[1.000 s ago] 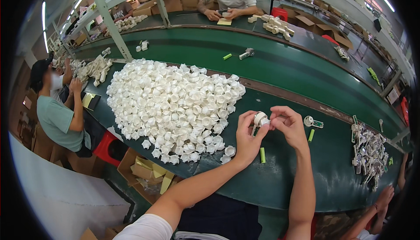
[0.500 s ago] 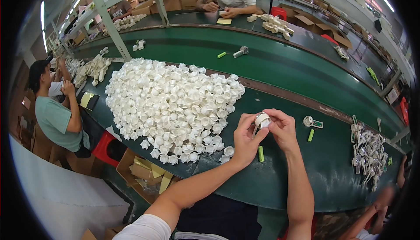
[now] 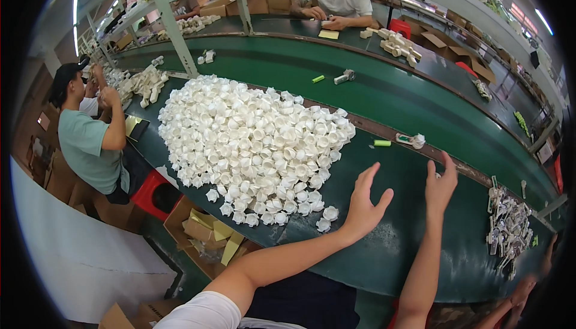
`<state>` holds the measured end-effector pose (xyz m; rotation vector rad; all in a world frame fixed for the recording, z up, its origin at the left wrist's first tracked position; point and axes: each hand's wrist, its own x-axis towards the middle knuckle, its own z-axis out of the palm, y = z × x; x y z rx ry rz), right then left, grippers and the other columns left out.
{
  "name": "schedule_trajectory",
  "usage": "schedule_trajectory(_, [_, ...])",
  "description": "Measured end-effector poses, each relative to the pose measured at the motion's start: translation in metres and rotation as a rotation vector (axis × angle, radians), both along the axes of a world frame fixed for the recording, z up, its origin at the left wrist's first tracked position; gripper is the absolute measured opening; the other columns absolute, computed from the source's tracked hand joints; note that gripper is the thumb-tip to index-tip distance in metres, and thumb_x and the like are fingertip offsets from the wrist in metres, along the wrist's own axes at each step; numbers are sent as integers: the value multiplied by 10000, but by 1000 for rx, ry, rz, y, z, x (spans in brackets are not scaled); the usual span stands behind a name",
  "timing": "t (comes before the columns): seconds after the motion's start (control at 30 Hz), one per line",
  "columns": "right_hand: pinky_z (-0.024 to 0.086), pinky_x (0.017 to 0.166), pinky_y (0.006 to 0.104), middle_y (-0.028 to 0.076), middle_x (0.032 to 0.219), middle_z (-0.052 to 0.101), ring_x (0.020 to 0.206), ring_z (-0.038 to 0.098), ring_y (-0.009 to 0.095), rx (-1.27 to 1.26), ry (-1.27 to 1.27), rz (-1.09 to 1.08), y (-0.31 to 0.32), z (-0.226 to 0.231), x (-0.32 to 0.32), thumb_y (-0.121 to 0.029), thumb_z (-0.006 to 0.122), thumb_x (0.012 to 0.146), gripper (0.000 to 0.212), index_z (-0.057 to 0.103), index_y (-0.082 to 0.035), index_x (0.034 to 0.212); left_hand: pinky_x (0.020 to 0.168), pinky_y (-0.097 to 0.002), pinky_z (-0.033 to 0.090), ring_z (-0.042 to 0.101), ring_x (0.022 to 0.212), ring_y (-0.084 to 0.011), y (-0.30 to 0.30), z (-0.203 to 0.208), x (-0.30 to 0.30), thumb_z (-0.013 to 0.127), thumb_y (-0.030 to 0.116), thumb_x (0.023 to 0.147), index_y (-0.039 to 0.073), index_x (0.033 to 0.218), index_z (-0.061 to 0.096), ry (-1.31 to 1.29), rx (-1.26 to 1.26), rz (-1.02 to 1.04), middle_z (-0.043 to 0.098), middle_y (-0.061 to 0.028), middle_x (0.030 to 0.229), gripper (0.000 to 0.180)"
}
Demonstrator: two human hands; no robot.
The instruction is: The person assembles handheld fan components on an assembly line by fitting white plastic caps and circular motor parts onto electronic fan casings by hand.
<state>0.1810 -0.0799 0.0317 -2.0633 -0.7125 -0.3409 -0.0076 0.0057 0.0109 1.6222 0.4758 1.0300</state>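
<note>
My left hand (image 3: 367,204) is over the dark green tabletop (image 3: 384,251) with fingers and thumb spread, holding nothing. Right of it, my right hand (image 3: 441,188) is raised, thumb and fingers apart. A small whitish bit shows between those fingers; whether it lies on the table behind them I cannot make out. Beyond my hands, at the brown rail (image 3: 378,126), lies a white-topped part with a green strip (image 3: 412,141). Beside that lies a bright green cylinder (image 3: 382,143). To the left spreads a large heap of white, petal-edged plastic cups (image 3: 252,143).
A pile of small clear and metallic parts (image 3: 509,230) lies at the right. Past the rail runs a green belt (image 3: 270,59) carrying another green cylinder (image 3: 318,79) and a grey-white part (image 3: 344,77). People sit across and at left. An open cardboard box (image 3: 180,224) stands below the table edge.
Both hands have parted and opened; the white rounded part they held has left them. A white-topped part and green cylinder now lie by the rail. The view has shifted slightly.
</note>
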Motion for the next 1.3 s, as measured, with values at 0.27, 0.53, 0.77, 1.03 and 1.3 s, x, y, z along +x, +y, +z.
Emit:
schedule_trajectory(0.27, [509, 837, 414, 179, 1064, 636, 984, 622, 351, -636, 39, -68, -42, 0, 26, -88, 762, 707, 400, 649, -52, 1089, 933, -290, 486, 586, 1094, -192, -7, -7, 6, 638, 50, 898, -30, 1178, 590, 16, -202, -327, 543, -104, 1250, 295])
schedule_trajectory(0.53, [518, 592, 299, 133, 685, 669, 631, 648, 155, -545, 386, 690, 2, 24, -30, -178, 793, 701, 304, 671, 77, 814, 921, -304, 486, 599, 1094, -197, -17, -27, 19, 602, 219, 963, -90, 1380, 374, -1, -558, -171, 566, -188, 1256, 567])
schedule_trajectory(0.77, [483, 581, 214, 92, 786, 679, 663, 635, 124, -208, 889, 1046, 7, 37, -43, -69, 710, 788, 182, 679, 40, 930, 787, -259, 509, 627, 924, -153, -2, -23, 14, 619, 181, 950, -52, 1354, 430, -184, -517, -43, 625, -129, 1145, 503])
schedule_trajectory(1.03, [452, 528, 220, 32, 841, 627, 648, 584, 105, -9, 741, 869, 15, -19, -27, -120, 644, 871, 161, 626, -29, 1003, 690, -247, 509, 573, 809, -92, 6, 16, 3, 598, -2, 923, 1, 1460, 351, -461, -602, -575, 576, -93, 1264, 591])
schedule_trajectory(1.3, [454, 780, 270, 21, 1111, 562, 884, 558, 141, -191, 576, 1145, 38, -49, -86, -144, 637, 838, 224, 685, -57, 1038, 474, -208, 460, 634, 741, -156, 17, 37, -12, 573, -99, 780, 59, 1482, 328, -503, -806, -930, 470, -113, 1388, 760])
